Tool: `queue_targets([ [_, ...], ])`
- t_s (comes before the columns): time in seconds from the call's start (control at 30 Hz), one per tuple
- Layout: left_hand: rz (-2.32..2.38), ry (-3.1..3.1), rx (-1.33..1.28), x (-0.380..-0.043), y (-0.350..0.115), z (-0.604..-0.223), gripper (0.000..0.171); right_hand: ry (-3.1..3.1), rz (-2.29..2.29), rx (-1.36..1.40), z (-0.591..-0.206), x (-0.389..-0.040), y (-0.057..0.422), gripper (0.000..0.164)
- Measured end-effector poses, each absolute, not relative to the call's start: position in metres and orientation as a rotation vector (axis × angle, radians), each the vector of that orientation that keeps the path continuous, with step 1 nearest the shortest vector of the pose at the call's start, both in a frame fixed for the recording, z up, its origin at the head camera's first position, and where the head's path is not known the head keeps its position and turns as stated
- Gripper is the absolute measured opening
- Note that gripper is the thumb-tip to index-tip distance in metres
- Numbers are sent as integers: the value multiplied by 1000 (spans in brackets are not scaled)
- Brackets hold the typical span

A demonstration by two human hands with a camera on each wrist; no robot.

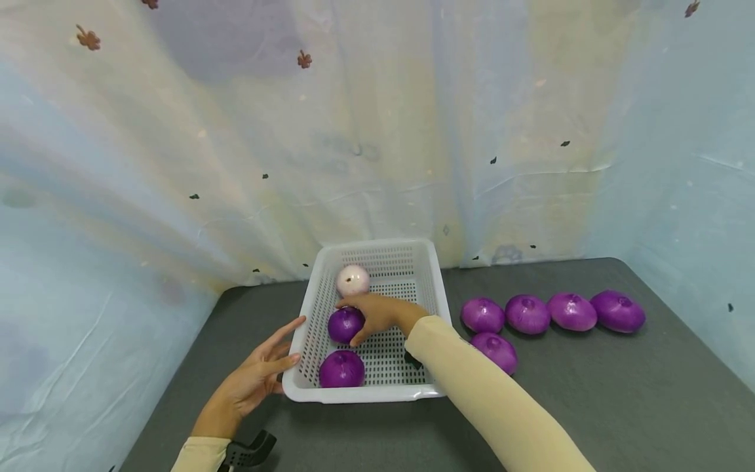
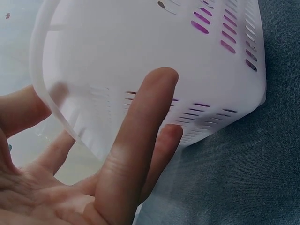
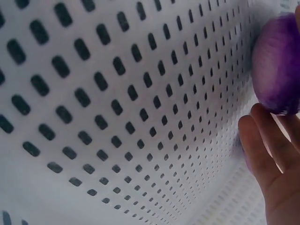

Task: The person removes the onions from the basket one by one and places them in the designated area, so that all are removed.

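A white plastic basket with slotted walls stands on the dark grey table. Inside it, my right hand grips a purple onion near the basket's left wall. The right wrist view shows that onion with fingers against it. A pale, whitish onion lies behind it, and another purple onion sits in the near left corner. My left hand is at the basket's left side, its thumb and index finger at the rim. In the left wrist view its other fingers extend along the outer wall.
To the basket's right, a row of several purple onions lies on the table. One more purple onion sits nearer, partly behind my right sleeve. A patterned curtain hangs behind the table and along its sides.
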State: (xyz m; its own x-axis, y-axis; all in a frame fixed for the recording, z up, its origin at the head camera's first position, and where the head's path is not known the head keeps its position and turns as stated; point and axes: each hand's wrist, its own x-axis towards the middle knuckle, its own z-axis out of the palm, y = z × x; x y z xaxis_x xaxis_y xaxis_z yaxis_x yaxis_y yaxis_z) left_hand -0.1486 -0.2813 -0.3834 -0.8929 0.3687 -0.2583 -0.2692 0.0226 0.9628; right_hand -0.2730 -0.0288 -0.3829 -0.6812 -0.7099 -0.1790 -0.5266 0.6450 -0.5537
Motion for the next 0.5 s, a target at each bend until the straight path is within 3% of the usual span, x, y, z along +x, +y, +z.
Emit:
queue_targets([
  [0.5,1933,1847,105,-146,-277,-379,70,2494,-647,-910,-389,-271,-31,81],
])
